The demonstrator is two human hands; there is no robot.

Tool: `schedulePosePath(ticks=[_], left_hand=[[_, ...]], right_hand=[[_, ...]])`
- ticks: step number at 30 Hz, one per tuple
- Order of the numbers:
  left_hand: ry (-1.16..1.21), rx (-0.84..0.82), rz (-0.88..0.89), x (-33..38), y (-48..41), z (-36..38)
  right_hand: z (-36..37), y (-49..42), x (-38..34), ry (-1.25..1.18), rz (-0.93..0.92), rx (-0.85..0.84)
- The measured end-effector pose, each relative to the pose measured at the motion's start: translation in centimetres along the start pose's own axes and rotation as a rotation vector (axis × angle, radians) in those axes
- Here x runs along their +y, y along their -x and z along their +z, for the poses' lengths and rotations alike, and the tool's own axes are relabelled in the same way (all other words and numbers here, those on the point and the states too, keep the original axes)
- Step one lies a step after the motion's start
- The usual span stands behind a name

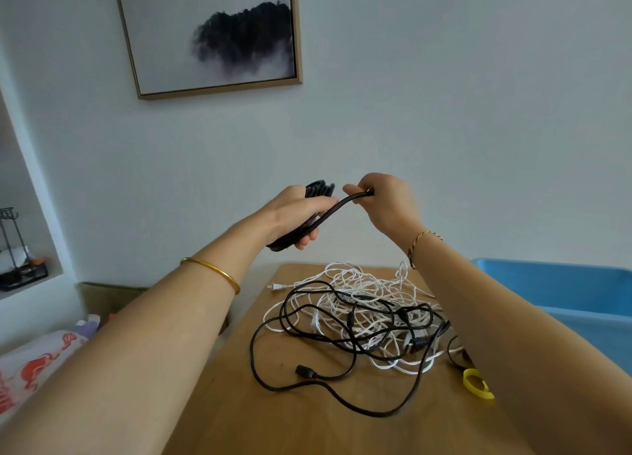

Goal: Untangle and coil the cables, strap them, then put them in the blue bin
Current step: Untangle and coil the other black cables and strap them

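Both hands are raised above the far end of the wooden table [239, 403]. The left hand [295, 215] has its fingers curled round a bundle of black cable [319, 189] folded into loops, with the fingertips showing under the bundle's lower end. One strand leaves the bundle and arcs right to the right hand [386, 205], which pinches it between thumb and curled fingers. The two hands are near each other but apart. Below them on the table lies a tangle of cables [369, 314] — thin white ones and black ones wound through each other, with a black plug end [306, 372] on its near side. A yellow strap [477, 388] lies at the near right of the heap, just beside the right forearm. The blue bin [564, 290] stands to the right of the table
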State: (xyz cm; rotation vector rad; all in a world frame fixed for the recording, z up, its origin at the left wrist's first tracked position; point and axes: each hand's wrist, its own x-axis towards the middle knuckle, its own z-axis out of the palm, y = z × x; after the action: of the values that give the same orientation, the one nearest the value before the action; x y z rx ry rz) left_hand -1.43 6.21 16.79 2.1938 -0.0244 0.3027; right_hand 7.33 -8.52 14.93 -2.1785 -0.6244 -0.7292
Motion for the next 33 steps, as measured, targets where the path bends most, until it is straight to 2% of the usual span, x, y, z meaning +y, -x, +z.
schedulePosePath(ticks=[3, 6, 9, 12, 15, 18, 20, 23, 27, 33], left_hand=[[0.072, -0.095, -0.036, 0.1, 0.2, 0.0], [-0.003, -0.168, -0.038, 0.0, 0.2, 0.2], [-0.052, -0.161, -0.064, -0.2, 0.0, 0.2], [0.033, -0.109, -0.081, -0.5, -0.3, 0.0], [0.154, 0.027, -0.074, -0.8, -0.6, -0.3], [0.274, 0.179, -0.088, -1.2, -0.9, -0.9], [0.315, 0.203, -0.109, -1.4, -0.9, -1.2], [0.359, 0.100, -0.181, -1.5, -0.8, -1.2], [0.448, -0.168, -0.274, -1.0, -0.1, -1.4], [0.561, -0.424, -0.170, 0.8, 0.7, -1.3]], right_hand=[[0.0, -0.3, -0.1, -0.008, -0.067, 0.027], [0.1, -0.7, 0.0, -0.005, -0.123, 0.017], [0.1, -1.0, 0.4, 0.043, -0.127, -0.005], [0.0, -1.3, 1.3, 0.073, -0.055, 0.021], [-0.3, -1.3, 2.6, 0.065, 0.024, 0.045], [-0.1, -0.8, 4.7, 0.050, 0.106, 0.009], [0.4, -0.4, 5.7, 0.055, 0.160, -0.031], [1.1, -0.4, 5.9, -0.029, 0.200, -0.039], [1.5, -1.0, 5.8, -0.034, 0.206, 0.076], [2.5, -1.1, 5.7, -0.039, 0.226, -0.036]])
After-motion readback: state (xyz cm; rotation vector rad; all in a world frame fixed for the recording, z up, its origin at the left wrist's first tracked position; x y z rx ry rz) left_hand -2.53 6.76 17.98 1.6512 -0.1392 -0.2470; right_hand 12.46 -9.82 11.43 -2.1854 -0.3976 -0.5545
